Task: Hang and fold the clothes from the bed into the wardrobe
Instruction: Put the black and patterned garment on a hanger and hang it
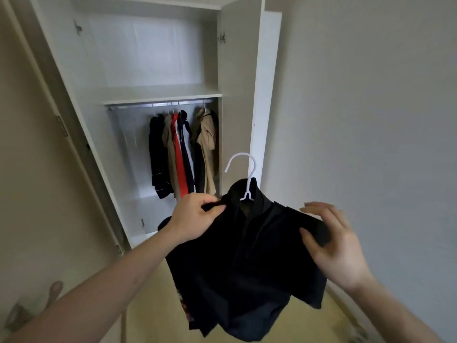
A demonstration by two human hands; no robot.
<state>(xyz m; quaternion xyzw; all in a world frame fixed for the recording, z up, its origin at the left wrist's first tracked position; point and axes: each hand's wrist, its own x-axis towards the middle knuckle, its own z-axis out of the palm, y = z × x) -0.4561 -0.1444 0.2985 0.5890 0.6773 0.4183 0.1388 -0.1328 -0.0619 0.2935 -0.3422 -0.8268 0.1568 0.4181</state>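
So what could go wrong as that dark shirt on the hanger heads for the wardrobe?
The left hand pinches only one shoulder of the black shirt, and the right hand looks open and blurred, so the shirt may slip off the white hanger. The wardrobe rail sits high under a shelf, so the hook could miss it. The hanging clothes crowd the right; squeezing in there could crease the shirt.

Shirt (pixel 247 256) on its hanger (pixel 243 174) is between my hands, left hand (pixel 195 216) on one shoulder, right hand (pixel 331 241) at the other sleeve, touching I think. Open wardrobe (pixel 237 95) behind it, clothes (pixel 183 152) on the rail (pixel 160 104) under a shelf (pixel 158 94).
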